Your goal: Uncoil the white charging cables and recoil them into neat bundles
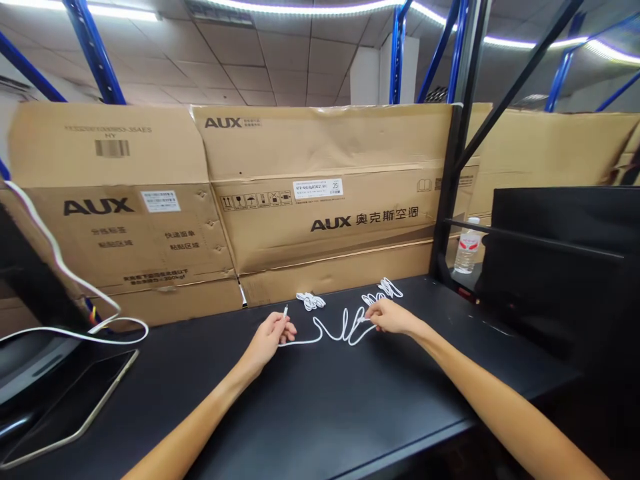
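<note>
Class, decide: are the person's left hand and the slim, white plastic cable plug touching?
Touching. The head view shows the left hand pinching the plug, its tip poking above the fingers.

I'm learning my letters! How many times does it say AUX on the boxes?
3: big AUX on the left box; on the middle box, small AUX top left and larger AUX lower down. Others may be hidden.

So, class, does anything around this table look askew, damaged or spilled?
The cardboard panels behind the table look creased, with a gap low between two. The loose white cable lies in uneven loops; nothing looks spilled.
</note>
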Demonstrator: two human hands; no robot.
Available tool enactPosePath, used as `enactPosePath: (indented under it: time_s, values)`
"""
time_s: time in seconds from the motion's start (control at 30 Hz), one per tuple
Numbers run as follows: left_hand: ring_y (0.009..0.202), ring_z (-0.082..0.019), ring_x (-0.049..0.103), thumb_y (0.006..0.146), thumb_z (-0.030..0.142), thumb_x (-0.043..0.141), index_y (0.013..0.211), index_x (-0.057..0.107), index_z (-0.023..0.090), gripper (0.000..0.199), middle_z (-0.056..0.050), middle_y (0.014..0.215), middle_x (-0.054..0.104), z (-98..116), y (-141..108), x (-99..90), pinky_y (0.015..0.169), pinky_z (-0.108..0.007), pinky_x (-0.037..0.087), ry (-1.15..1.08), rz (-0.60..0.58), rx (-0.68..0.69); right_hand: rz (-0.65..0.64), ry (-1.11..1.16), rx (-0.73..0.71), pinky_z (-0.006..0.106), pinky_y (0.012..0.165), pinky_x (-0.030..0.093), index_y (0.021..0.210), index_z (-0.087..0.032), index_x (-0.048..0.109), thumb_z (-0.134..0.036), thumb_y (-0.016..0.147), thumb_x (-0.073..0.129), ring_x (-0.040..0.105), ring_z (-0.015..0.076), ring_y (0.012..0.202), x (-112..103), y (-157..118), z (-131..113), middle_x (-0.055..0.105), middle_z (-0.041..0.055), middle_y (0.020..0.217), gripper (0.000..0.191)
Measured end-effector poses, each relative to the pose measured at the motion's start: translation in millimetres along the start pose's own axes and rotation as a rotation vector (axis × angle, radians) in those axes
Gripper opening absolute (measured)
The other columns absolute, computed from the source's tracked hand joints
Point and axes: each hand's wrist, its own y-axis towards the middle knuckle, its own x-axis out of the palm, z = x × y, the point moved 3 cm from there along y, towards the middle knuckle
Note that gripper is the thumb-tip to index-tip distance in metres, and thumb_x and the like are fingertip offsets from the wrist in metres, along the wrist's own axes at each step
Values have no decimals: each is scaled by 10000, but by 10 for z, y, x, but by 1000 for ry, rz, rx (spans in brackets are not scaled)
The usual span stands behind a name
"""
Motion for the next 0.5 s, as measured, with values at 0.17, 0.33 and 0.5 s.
enactPosePath:
  time_s: [0.17,0.33,0.5]
  values:
    - [1078,-199,559,907,388,410,984,556,204,247,-98,1248,569,464,-176,209,887,-315,438,-137,-132,243,-19,345,-205,238,575,475,879,-129,652,-214,782,496,601,135,568,247,-31,-232,602,-5,588,203]
    - [1054,-196,554,943,277,340,948,553,217,222,-74,1288,551,687,-375,386,921,-346,415,97,-370,434,-68,543,-281,262,652,469,885,-138,649,-217,764,516,631,151,671,440,-57,-381,683,28,693,196]
    - [959,-197,549,942,224,328,993,579,233,256,-65,1152,597,628,-421,422,903,-368,387,450,-426,598,-168,654,-158,234,570,424,833,-126,663,-206,706,540,629,144,648,477,-29,-315,715,48,726,194]
